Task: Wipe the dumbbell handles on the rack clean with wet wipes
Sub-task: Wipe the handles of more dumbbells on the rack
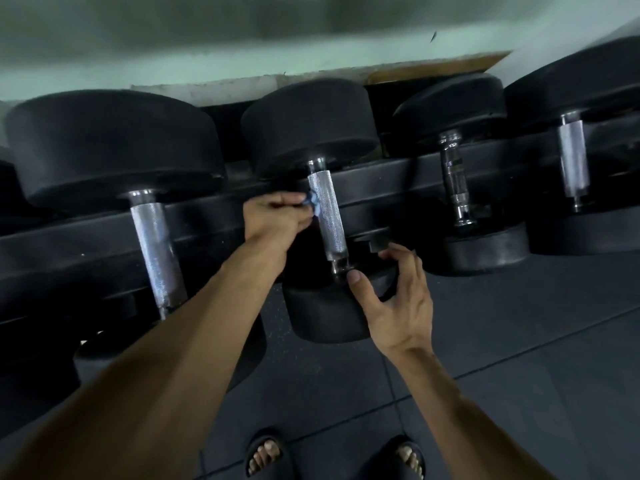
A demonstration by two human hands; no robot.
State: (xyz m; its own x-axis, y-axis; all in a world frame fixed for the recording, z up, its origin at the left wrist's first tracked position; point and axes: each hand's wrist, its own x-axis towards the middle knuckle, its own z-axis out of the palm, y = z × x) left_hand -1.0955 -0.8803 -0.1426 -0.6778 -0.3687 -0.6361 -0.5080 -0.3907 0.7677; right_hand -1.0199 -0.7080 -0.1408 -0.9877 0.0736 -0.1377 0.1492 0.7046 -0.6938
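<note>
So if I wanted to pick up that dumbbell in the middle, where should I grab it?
Probably by the silver handle of the middle dumbbell, wrapping your fingers around from above. It is a thin, rough bar between two fat black ends, bare along most of its length. The left hand presses a wet wipe against its left side, and the right hand holds the near end.

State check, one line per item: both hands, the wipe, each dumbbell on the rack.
left hand: pinching the wet wipe against the handle
wet wipe: bunched, touching the handle's left side
second dumbbell: racked, being wiped
right hand: curled over that dumbbell's near head, thumb by the handle's end
leftmost dumbbell: racked, untouched
third dumbbell: racked, untouched
fourth dumbbell: racked, untouched
</note>
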